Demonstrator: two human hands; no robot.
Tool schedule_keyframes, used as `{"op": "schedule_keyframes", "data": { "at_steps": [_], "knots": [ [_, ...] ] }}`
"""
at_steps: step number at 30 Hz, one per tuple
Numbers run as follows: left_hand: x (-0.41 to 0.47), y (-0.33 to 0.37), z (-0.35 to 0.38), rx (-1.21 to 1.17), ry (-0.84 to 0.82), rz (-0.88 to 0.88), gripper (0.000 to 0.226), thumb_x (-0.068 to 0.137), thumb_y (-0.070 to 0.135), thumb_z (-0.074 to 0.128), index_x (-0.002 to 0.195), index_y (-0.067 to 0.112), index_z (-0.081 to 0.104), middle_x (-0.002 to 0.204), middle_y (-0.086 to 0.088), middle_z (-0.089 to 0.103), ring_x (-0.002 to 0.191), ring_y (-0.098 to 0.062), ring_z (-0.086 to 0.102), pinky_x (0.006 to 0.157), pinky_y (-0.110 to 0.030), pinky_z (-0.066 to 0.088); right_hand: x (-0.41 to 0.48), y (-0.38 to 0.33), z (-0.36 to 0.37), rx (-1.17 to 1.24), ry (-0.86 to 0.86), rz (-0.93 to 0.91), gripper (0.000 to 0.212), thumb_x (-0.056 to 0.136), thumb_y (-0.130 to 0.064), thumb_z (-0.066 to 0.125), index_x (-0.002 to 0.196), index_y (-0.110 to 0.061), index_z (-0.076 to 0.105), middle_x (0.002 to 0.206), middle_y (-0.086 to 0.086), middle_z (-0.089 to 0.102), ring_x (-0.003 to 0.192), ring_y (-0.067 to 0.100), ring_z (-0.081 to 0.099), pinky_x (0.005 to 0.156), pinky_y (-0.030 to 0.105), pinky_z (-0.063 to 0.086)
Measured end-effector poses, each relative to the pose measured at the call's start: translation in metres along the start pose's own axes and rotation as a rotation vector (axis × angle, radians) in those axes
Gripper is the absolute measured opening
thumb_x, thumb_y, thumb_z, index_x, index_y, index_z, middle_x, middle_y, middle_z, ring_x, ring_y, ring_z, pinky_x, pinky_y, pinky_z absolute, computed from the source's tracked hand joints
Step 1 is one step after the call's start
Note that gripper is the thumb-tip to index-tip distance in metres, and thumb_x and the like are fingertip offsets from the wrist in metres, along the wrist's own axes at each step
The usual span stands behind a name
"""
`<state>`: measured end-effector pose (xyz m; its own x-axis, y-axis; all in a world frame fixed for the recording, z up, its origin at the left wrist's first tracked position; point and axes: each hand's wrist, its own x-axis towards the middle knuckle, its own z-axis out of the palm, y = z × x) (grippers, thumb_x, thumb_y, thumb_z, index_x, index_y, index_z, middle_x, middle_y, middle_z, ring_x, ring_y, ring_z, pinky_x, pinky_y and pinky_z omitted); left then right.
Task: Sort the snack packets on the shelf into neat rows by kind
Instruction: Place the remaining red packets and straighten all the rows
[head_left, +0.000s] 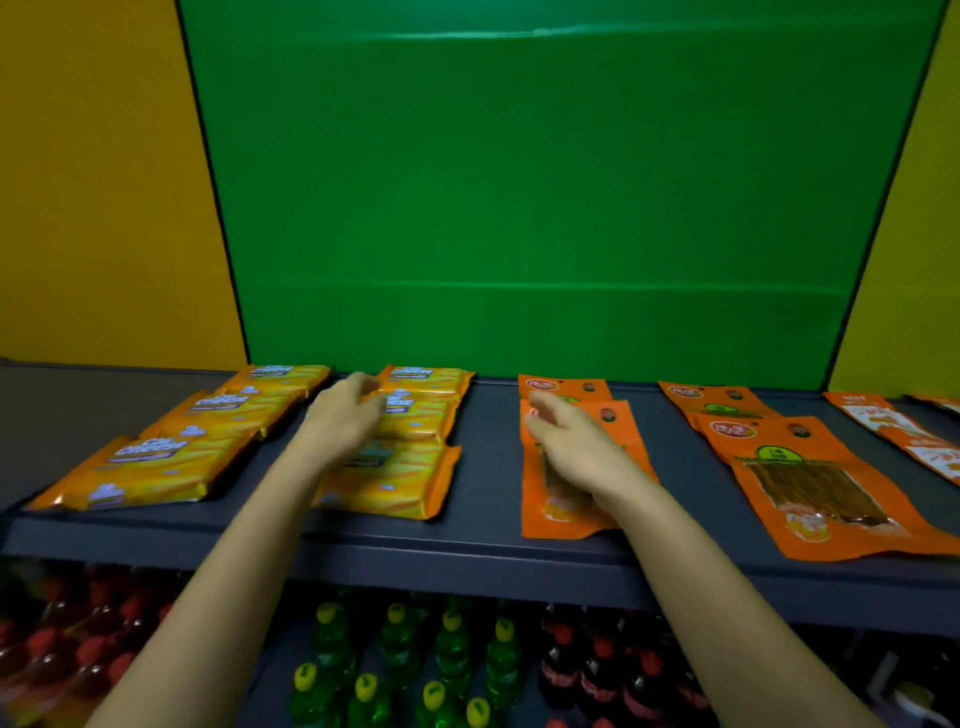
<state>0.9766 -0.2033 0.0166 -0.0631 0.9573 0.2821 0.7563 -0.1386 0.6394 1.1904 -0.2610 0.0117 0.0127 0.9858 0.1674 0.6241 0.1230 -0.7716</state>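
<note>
Yellow cracker packets lie in two rows on the dark shelf (483, 467): a left row (171, 457) and a middle row (410, 431). My left hand (343, 421) rests over the middle row with loosely bent fingers touching a packet there. Orange pouches lie to the right in rows: one row (561, 514) under my right hand (576, 447), another (810, 478) further right. My right hand hovers over or rests on the nearer orange pouch, fingers relaxed and spread.
More orange packets with white panels (904, 431) lie at the far right. A green back panel (545, 208) closes the shelf behind. Below the shelf edge stand bottles with yellow caps (415, 670) and red caps (602, 665).
</note>
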Motion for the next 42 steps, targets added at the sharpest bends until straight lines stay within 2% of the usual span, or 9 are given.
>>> {"op": "schedule_keyframes", "data": {
  "at_steps": [4, 7, 13, 19, 24, 30, 35, 39, 42],
  "knots": [
    [0.008, -0.046, -0.016, -0.13, -0.076, -0.104, 0.047, 0.096, 0.023, 0.045, 0.138, 0.003, 0.038, 0.144, -0.016, 0.042, 0.131, -0.029, 0.042, 0.111, -0.038, 0.032, 0.013, -0.02, 0.051, 0.052, -0.036, 0.061, 0.051, 0.101, -0.025, 0.032, 0.148, -0.007, 0.021, 0.157, 0.007, 0.02, 0.145, 0.018, 0.018, 0.117, 0.029, 0.014],
    [0.012, -0.062, -0.016, -0.266, -0.195, -0.146, 0.051, 0.097, 0.025, 0.043, 0.142, 0.004, 0.032, 0.148, -0.012, 0.036, 0.134, -0.025, 0.038, 0.111, -0.033, 0.029, 0.017, -0.032, 0.084, 0.204, 0.03, 0.138, 0.055, 0.101, -0.031, 0.03, 0.149, -0.007, 0.016, 0.158, 0.006, 0.014, 0.146, 0.018, 0.014, 0.118, 0.031, 0.013],
    [0.013, -0.076, -0.007, -0.371, -0.243, -0.1, 0.042, 0.098, 0.024, 0.04, 0.136, 0.007, 0.04, 0.142, -0.012, 0.045, 0.126, -0.025, 0.046, 0.102, -0.033, 0.035, 0.022, -0.052, 0.114, 0.446, 0.224, 0.252, 0.056, 0.101, -0.035, 0.03, 0.15, -0.014, 0.015, 0.158, 0.002, 0.016, 0.145, 0.018, 0.02, 0.116, 0.034, 0.019],
    [0.013, -0.08, -0.01, -0.502, -0.273, -0.09, 0.039, 0.098, 0.024, 0.04, 0.134, 0.01, 0.043, 0.129, -0.006, 0.053, 0.118, -0.026, 0.053, 0.103, -0.037, 0.04, 0.02, -0.063, 0.12, 0.504, 0.206, 0.278, 0.058, 0.1, -0.037, 0.033, 0.15, -0.021, 0.01, 0.157, -0.001, 0.018, 0.141, 0.019, 0.03, 0.112, 0.036, 0.031],
    [0.015, -0.083, -0.012, -0.665, -0.345, -0.129, 0.025, 0.096, 0.021, 0.042, 0.119, 0.029, 0.047, 0.112, 0.006, 0.056, 0.103, -0.021, 0.059, 0.102, -0.047, 0.044, 0.019, -0.068, 0.122, 0.506, 0.196, 0.282, 0.053, 0.101, -0.03, 0.034, 0.149, -0.016, 0.017, 0.153, 0.002, 0.03, 0.133, 0.019, 0.042, 0.09, 0.024, 0.037],
    [0.023, -0.095, -0.006, -0.613, -0.42, -0.086, 0.047, 0.085, 0.033, 0.046, 0.131, 0.024, 0.045, 0.127, -0.003, 0.06, 0.11, -0.025, 0.061, 0.099, -0.049, 0.046, 0.019, -0.067, 0.12, 0.527, 0.182, 0.288, 0.054, 0.101, -0.029, 0.034, 0.15, -0.016, 0.016, 0.153, 0.002, 0.03, 0.13, 0.019, 0.045, 0.089, 0.026, 0.04],
    [0.018, -0.087, -0.011, -0.549, -0.411, -0.071, 0.063, 0.092, 0.032, 0.046, 0.148, 0.022, 0.02, 0.152, 0.001, 0.03, 0.134, -0.024, 0.041, 0.111, -0.047, 0.033, 0.018, -0.068, 0.12, 0.56, 0.151, 0.267, 0.048, 0.101, -0.025, 0.034, 0.147, -0.017, 0.023, 0.143, 0.004, 0.043, 0.097, 0.009, 0.051, 0.067, 0.016, 0.047],
    [0.018, -0.086, -0.013, -0.543, -0.421, -0.035, 0.056, 0.093, 0.025, 0.045, 0.146, 0.019, 0.026, 0.148, 0.0, 0.037, 0.129, -0.024, 0.046, 0.11, -0.046, 0.035, 0.02, -0.065, 0.121, 0.532, 0.178, 0.26, 0.047, 0.101, -0.024, 0.035, 0.147, -0.016, 0.026, 0.145, 0.004, 0.042, 0.11, 0.013, 0.051, 0.086, 0.025, 0.042],
    [0.016, -0.081, -0.017, -0.481, -0.445, -0.02, 0.062, 0.087, 0.034, 0.048, 0.145, 0.025, 0.027, 0.157, -0.001, 0.02, 0.138, -0.025, 0.035, 0.114, -0.043, 0.029, 0.02, -0.066, 0.117, 0.457, 0.164, 0.253, 0.045, 0.101, -0.022, 0.035, 0.145, -0.014, 0.029, 0.145, 0.005, 0.042, 0.122, 0.019, 0.049, 0.088, 0.025, 0.039]
  ]
}}
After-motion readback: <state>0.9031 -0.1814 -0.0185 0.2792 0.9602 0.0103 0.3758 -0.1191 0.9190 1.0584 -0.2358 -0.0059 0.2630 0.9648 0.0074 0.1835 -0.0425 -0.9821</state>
